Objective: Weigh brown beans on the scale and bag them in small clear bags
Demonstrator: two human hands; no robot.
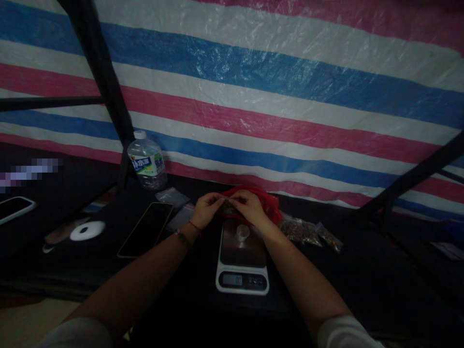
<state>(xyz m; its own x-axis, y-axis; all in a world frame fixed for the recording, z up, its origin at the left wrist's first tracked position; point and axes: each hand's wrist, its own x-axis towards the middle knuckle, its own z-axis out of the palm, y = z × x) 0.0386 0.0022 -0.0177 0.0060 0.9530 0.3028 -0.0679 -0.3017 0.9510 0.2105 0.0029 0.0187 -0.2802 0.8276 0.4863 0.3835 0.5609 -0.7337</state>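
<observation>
My left hand [206, 209] and my right hand [248, 205] pinch a small clear bag [227, 207] of dark bits between them, just above the far end of a white kitchen scale [242, 278]. A small clear cup [242, 232] stands on the scale's steel plate. A red plastic bag [270, 203] lies right behind my right hand. Several filled small bags [308, 231] lie on the black table to the right of the scale.
A dark phone [146, 229] lies left of the scale, with empty small bags [172, 195] behind it and a water bottle [147, 166] at the back. A white disc [87, 230] and another phone [14, 208] lie far left. A striped tarp [275, 96] and black frame bars [105, 77] stand behind.
</observation>
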